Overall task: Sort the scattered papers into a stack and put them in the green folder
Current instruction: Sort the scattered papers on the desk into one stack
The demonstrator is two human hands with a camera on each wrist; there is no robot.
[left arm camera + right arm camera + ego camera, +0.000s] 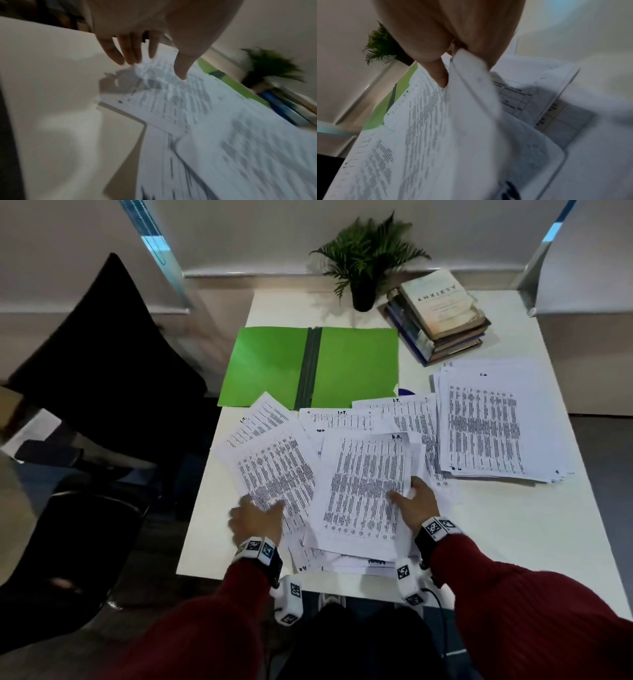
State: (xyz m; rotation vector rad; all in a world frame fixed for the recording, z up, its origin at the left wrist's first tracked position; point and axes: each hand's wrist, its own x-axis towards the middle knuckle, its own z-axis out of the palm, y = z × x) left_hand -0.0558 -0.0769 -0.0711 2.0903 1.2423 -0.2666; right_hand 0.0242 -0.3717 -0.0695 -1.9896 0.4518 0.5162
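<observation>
The right hand [412, 501] pinches the right edge of a bundle of printed sheets [366, 491], thumb on top and fingers beneath, lifting that edge off the papers below. The left hand [255, 518] is spread, fingers straight and apart, over the near end of an angled sheet [270, 463] at the left of the spread; the blurred left wrist view does not settle whether the fingertips [118, 56] touch it.

The white table [513, 525] carries everything. The green folder [356, 364] lies open and flat at the far middle, its near edge overlapped by the scattered papers [346, 419]. A squared-up pile of papers [486, 426] sits to the right, just beside the loose ones. Behind that pile stands a stack of books [442, 316], and left of the books, a small potted fern [366, 258] at the table's far edge.
</observation>
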